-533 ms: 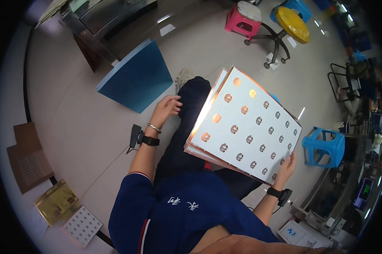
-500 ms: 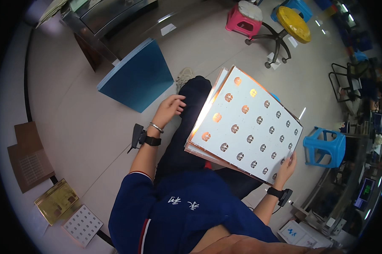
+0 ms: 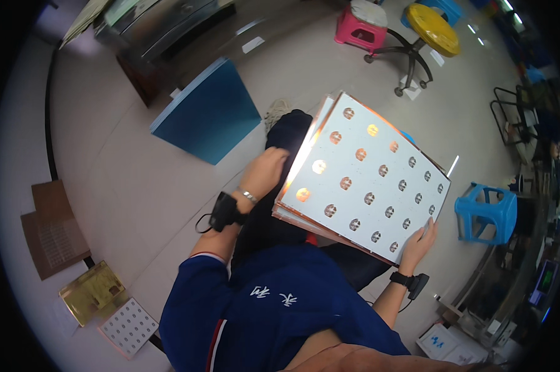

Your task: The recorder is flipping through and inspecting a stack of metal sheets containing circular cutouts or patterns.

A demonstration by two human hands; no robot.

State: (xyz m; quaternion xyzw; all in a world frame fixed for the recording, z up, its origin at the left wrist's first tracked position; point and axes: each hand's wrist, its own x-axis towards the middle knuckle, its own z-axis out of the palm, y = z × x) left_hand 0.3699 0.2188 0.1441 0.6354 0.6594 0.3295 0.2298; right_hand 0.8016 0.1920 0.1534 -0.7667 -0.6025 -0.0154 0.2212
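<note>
A stack of flat rectangular sheets (image 3: 379, 201) with coppery edges rests tilted over my lap. Its pale top sheet carries rows of small round copper and dark motifs. At the stack's lower right edge, my right hand (image 3: 420, 247) is closed on it, thumb on the top face and the other fingers mostly hidden. My left hand (image 3: 264, 173) is beside the stack's left edge, above my thigh. Its fingers bend inward, slightly blurred, with the tips hidden; whether it touches the sheets I cannot tell.
A dark teal panel stack (image 3: 208, 115) stands on the floor ahead left. Brown cardboard (image 3: 55, 229), a gold tray-like plate (image 3: 92, 292) and another motif sheet (image 3: 129, 327) lie at the lower left. Blue (image 3: 488, 214) and pink (image 3: 360, 31) stools and a yellow-seated wheeled stool (image 3: 434, 30) stand right and ahead.
My left hand has moved right and slightly down toward the stack's left edge, its fingers now more curled. The right hand keeps its hold, and the stack's tilt has shifted slightly.
</note>
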